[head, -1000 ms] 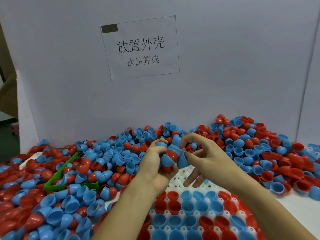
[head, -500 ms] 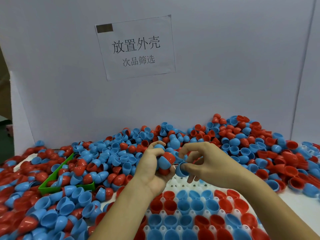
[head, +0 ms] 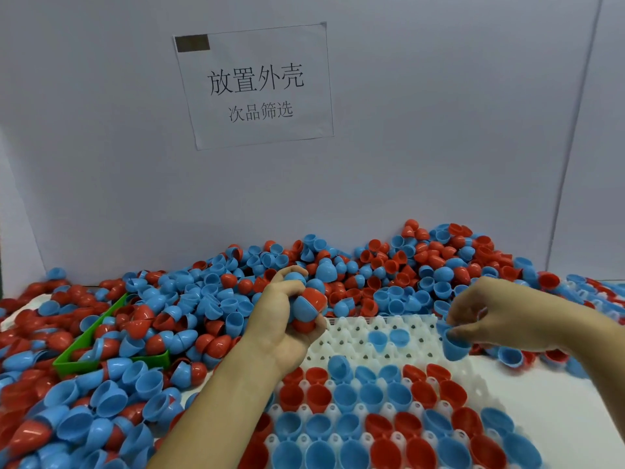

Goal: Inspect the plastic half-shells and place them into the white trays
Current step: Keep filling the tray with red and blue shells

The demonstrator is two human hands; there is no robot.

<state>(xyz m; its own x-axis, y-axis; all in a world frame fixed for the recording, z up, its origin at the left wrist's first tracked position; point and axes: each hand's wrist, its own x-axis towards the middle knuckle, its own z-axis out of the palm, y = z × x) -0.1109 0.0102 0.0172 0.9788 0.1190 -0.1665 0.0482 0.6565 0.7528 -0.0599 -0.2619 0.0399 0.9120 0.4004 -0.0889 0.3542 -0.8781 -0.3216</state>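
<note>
Left hand [head: 287, 319] is curled around a clump of red and blue half-shells [head: 306, 304], can't count them. Right hand [head: 487, 316] pinches one blue shell [head: 455, 345] over the one white tray [head: 358, 336].

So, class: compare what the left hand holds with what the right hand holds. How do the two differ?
The left hand grips a bunch of several half-shells, red and blue; the right hand pinches a single blue half-shell. The bunch sits by the white tray's far-left corner; the single shell hangs at its right edge. Both are plastic half-shells.
</note>
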